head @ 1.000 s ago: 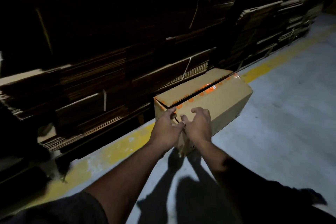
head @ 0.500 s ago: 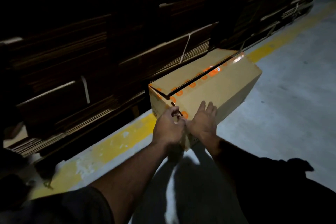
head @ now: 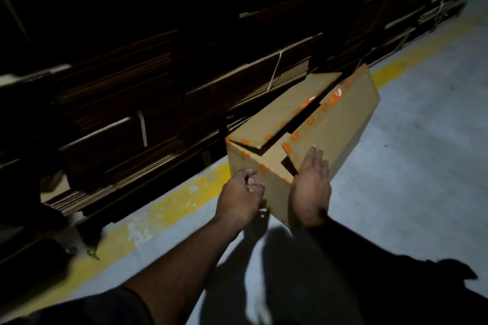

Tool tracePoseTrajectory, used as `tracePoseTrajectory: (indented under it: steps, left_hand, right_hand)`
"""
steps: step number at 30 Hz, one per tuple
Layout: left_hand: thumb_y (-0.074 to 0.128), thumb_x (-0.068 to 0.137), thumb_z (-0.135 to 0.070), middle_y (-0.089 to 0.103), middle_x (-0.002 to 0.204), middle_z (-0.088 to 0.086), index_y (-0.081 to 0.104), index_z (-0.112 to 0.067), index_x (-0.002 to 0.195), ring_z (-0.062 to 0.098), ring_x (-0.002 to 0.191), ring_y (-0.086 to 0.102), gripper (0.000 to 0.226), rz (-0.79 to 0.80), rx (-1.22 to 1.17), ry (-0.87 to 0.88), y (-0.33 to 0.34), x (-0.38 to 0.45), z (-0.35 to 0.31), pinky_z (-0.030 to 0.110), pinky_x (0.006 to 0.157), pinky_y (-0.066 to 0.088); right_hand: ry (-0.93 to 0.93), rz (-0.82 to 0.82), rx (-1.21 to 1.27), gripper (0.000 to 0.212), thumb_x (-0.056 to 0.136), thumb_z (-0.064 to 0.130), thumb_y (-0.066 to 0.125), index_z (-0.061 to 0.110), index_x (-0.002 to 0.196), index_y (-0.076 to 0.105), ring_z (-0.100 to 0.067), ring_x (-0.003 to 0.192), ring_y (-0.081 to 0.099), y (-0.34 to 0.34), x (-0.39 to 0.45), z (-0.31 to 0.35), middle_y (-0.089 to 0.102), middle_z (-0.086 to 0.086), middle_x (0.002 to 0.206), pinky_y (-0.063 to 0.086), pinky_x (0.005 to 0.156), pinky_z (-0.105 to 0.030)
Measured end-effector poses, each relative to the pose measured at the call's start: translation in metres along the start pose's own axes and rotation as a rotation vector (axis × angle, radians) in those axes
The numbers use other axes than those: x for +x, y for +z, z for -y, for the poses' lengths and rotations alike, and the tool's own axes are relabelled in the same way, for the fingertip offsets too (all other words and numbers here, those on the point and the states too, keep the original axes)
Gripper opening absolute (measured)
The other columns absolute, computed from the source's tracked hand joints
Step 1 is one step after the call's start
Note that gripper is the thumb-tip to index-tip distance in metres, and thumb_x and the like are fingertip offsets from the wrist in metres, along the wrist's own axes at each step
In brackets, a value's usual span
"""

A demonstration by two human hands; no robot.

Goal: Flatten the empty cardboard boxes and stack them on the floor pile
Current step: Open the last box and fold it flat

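Pressing box (head: 340, 124): right hand (head: 310, 187) flat; left hand (head: 241, 198) curled, grip unclear.

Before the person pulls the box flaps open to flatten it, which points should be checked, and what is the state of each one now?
1. Top seam of the cardboard box already split: ok, a dark gap runs along it.
2. Right hand steadies the box: ok, straight fingers lie flat on its side.
3. Left hand has a grip on the near end: cannot tell, its fingers are curled at the corner, and any contact is hidden.
4. Box is empty: cannot tell, the inside is dark.
5. Grey floor to the right is bare for laying it down: ok.
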State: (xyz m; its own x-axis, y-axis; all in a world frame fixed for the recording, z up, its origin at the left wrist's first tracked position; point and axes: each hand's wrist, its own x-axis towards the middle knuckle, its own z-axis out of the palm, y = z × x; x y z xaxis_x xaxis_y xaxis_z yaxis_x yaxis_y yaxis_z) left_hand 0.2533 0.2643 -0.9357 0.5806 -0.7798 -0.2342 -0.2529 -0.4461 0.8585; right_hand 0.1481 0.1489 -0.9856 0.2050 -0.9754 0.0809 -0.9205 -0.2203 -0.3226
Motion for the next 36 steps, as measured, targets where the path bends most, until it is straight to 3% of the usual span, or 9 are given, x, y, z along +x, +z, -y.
tracePoseTrajectory:
  steps: [5, 7, 11, 14, 17, 22, 28, 31, 36]
  left_hand:
    - [0.077, 0.087, -0.024, 0.051, 0.148, -0.006, 0.039, -0.019, 0.153, 0.012, 0.134, 0.05, 0.076, 0.203, 0.161, 0.068, -0.003, -0.055, -0.016, 0.033, 0.112, 0.042]
    - [0.065, 0.095, -0.034, 0.055, 0.144, -0.004, 0.046, -0.018, 0.148, 0.011, 0.125, 0.058, 0.059, 0.282, 0.101, 0.11, -0.003, -0.09, -0.026, 0.03, 0.106, 0.048]
    - [0.056, 0.1, -0.03, 0.055, 0.139, -0.004, 0.052, -0.014, 0.14, -0.011, 0.115, 0.054, 0.043, 0.186, 0.299, 0.278, -0.015, -0.16, -0.033, 0.013, 0.103, 0.041]
    - [0.061, 0.09, -0.032, 0.059, 0.127, -0.004, 0.053, -0.022, 0.127, 0.011, 0.122, 0.051, 0.039, 0.059, 0.479, 0.376, -0.031, -0.2, -0.033, 0.034, 0.113, 0.036]
    - [0.062, 0.092, -0.035, 0.059, 0.124, -0.005, 0.053, -0.023, 0.126, 0.011, 0.121, 0.05, 0.038, -0.063, 0.511, 0.364, -0.051, -0.246, -0.044, 0.031, 0.114, 0.031]
    - [0.061, 0.095, -0.025, 0.067, 0.106, 0.003, 0.063, -0.016, 0.107, 0.018, 0.101, 0.061, 0.015, -0.178, 0.507, 0.2, -0.096, -0.326, -0.048, 0.03, 0.089, 0.047]
    - [0.058, 0.097, -0.031, 0.069, 0.075, 0.006, 0.065, -0.013, 0.072, 0.033, 0.083, 0.068, 0.031, -0.523, 0.017, -0.246, -0.152, -0.42, 0.0, 0.036, 0.068, 0.05]
    - [0.062, 0.096, -0.035, 0.07, 0.086, 0.021, 0.066, -0.001, 0.081, 0.038, 0.09, 0.067, 0.037, -0.742, -0.295, -0.391, -0.19, -0.455, 0.031, 0.042, 0.079, 0.051]
    - [0.063, 0.095, -0.027, 0.056, 0.081, 0.013, 0.053, -0.004, 0.087, 0.028, 0.077, 0.056, 0.026, -0.88, -0.704, -0.518, -0.228, -0.522, 0.062, 0.034, 0.065, 0.041]
  right_hand:
    - [-0.002, -0.036, 0.156, 0.082, 0.096, 0.021, 0.057, 0.016, 0.16, 0.006, -0.024, 0.147, 0.026, -0.059, -0.068, -0.003, 0.014, -0.001, 0.166, 0.044, 0.104, -0.04]
    - [-0.006, 0.015, 0.22, 0.083, 0.095, 0.022, 0.056, 0.021, 0.16, 0.005, -0.023, 0.145, 0.025, -0.085, -0.1, 0.007, 0.016, 0.002, 0.165, 0.044, 0.106, -0.045]
    - [-0.056, 0.057, 0.291, 0.086, 0.094, 0.028, 0.059, 0.025, 0.159, 0.005, -0.021, 0.141, 0.029, -0.137, -0.16, 0.028, 0.021, 0.002, 0.157, 0.047, 0.104, -0.045]
    - [-0.127, 0.052, 0.322, 0.082, 0.095, 0.026, 0.059, 0.02, 0.16, 0.01, -0.019, 0.133, 0.039, -0.177, -0.201, 0.041, 0.029, 0.0, 0.149, 0.049, 0.097, -0.034]
    - [-0.212, 0.045, 0.332, 0.077, 0.095, 0.022, 0.059, 0.019, 0.159, 0.016, -0.018, 0.127, 0.043, -0.213, -0.24, 0.06, 0.034, 0.0, 0.142, 0.051, 0.093, -0.031]
    - [-0.432, 0.115, 0.339, 0.073, 0.094, 0.023, 0.06, 0.021, 0.158, 0.025, -0.018, 0.129, 0.042, -0.252, -0.315, 0.085, 0.044, 0.002, 0.141, 0.044, 0.097, -0.033]
    - [-0.654, 0.588, 0.628, 0.062, 0.099, 0.042, 0.054, 0.024, 0.155, 0.034, -0.01, 0.147, 0.026, -0.248, -0.425, 0.079, 0.033, 0.01, 0.159, 0.027, 0.12, -0.035]
    - [-0.611, 0.551, 0.553, 0.065, 0.098, 0.047, 0.055, 0.018, 0.153, 0.037, -0.012, 0.149, 0.019, -0.234, -0.477, 0.046, 0.031, 0.005, 0.161, 0.019, 0.122, -0.03]
    - [-0.75, 0.483, 0.475, 0.055, 0.096, 0.037, 0.06, 0.017, 0.146, 0.048, -0.017, 0.141, 0.034, -0.245, -0.474, 0.042, 0.046, 0.0, 0.151, 0.029, 0.117, -0.033]
